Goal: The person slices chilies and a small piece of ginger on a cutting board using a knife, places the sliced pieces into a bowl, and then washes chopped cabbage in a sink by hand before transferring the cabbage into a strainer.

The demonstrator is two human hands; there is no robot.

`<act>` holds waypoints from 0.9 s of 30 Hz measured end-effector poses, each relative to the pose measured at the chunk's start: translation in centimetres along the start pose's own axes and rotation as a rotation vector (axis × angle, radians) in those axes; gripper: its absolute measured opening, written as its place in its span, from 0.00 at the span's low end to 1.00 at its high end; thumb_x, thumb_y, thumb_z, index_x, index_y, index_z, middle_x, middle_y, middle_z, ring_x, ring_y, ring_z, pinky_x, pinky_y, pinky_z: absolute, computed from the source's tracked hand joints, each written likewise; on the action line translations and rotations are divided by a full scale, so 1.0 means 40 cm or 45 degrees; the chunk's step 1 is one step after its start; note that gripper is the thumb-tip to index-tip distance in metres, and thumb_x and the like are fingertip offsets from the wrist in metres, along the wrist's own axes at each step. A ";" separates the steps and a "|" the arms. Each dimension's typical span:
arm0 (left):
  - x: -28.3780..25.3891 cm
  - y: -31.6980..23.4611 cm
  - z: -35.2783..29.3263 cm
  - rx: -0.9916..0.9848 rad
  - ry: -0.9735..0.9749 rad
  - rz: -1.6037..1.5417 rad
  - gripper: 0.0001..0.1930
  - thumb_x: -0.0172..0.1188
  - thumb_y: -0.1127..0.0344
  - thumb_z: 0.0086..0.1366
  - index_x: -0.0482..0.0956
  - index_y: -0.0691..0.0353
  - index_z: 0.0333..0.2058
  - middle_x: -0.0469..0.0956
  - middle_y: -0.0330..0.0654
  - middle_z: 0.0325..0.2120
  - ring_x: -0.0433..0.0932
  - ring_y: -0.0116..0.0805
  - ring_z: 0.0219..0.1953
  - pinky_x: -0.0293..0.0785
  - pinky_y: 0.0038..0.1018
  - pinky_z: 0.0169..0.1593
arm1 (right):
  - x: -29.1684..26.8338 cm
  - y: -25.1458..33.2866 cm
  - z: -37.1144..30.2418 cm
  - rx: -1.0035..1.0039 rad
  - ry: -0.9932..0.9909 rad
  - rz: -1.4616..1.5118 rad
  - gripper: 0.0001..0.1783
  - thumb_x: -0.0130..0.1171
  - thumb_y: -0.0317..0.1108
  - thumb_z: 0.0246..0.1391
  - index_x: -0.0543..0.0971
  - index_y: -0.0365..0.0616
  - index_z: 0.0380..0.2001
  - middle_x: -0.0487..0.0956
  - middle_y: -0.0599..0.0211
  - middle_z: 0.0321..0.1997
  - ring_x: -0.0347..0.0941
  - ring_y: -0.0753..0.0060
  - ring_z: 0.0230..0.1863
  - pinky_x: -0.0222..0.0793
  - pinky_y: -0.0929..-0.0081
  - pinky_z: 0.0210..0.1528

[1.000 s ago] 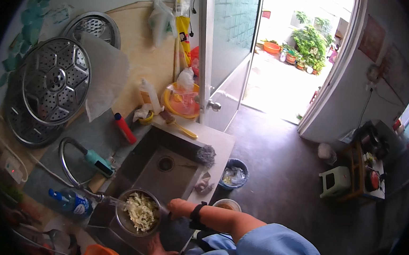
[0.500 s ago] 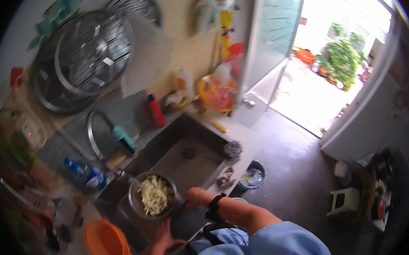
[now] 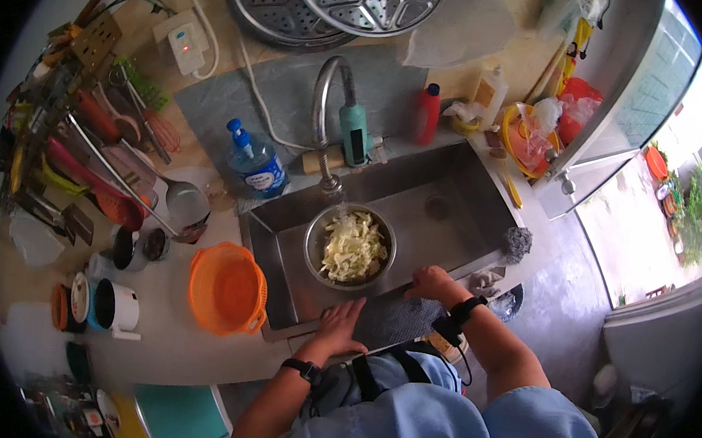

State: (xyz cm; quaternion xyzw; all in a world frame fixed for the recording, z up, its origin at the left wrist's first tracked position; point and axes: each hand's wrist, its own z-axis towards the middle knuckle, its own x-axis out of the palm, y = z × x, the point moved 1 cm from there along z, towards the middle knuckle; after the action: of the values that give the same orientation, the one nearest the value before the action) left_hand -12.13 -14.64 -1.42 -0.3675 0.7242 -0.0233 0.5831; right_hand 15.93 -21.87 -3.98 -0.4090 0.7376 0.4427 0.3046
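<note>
A round metal bowl stands in the left part of the steel sink, beneath the tap. Pale, cut vegetable pieces fill much of it. My left hand rests on the sink's front edge just below the bowl, fingers stretched out and holding nothing. To the right, my right hand is at the same edge with its fingers curled in; what is under them is hidden. Between both hands a dark grey textured cloth lies over the front edge.
Left of the sink sits an orange plastic basket. Behind it stand a blue-capped bottle and a red bottle. Utensils crowd the far left, near a white pot. A scouring pad lies at the right rim, near the open door.
The view has swung left and steadied, so more of the counter shows. The bowl is still in the sink, and both hands remain near its front edge.
</note>
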 end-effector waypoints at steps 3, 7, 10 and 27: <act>-0.002 0.000 -0.002 0.007 -0.009 -0.020 0.64 0.77 0.48 0.33 0.47 0.52 0.67 0.59 0.49 0.63 0.57 0.51 0.64 0.53 0.46 0.64 | -0.003 -0.002 -0.004 0.017 -0.013 0.057 0.29 0.64 0.61 0.36 0.83 0.45 0.30 0.81 0.58 0.32 0.77 0.54 0.38 0.73 0.61 0.41; -0.004 0.001 -0.002 0.014 0.008 -0.021 0.65 0.76 0.44 0.33 0.45 0.50 0.68 0.59 0.50 0.62 0.58 0.52 0.63 0.52 0.44 0.64 | -0.004 -0.003 -0.008 0.052 -0.061 0.136 0.27 0.67 0.58 0.35 0.81 0.44 0.29 0.81 0.58 0.31 0.77 0.53 0.37 0.72 0.61 0.39; -0.005 0.003 -0.002 0.012 0.020 -0.023 0.65 0.76 0.45 0.34 0.45 0.51 0.68 0.59 0.50 0.62 0.57 0.52 0.64 0.52 0.44 0.64 | -0.004 -0.004 -0.009 0.069 -0.050 0.177 0.27 0.69 0.56 0.34 0.80 0.44 0.28 0.80 0.58 0.30 0.77 0.52 0.36 0.72 0.61 0.38; -0.003 0.002 0.002 0.002 0.038 -0.003 0.65 0.76 0.44 0.33 0.44 0.50 0.68 0.58 0.49 0.63 0.56 0.52 0.64 0.51 0.43 0.65 | 0.006 -0.016 -0.004 0.054 -0.091 0.184 0.27 0.72 0.55 0.31 0.80 0.43 0.28 0.79 0.57 0.28 0.76 0.51 0.34 0.71 0.60 0.36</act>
State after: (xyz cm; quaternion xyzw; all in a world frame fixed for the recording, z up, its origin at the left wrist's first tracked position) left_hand -12.11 -14.50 -1.38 -0.3674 0.7324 -0.0302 0.5725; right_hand 16.37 -22.29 -4.37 -0.3322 0.7630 0.4620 0.3065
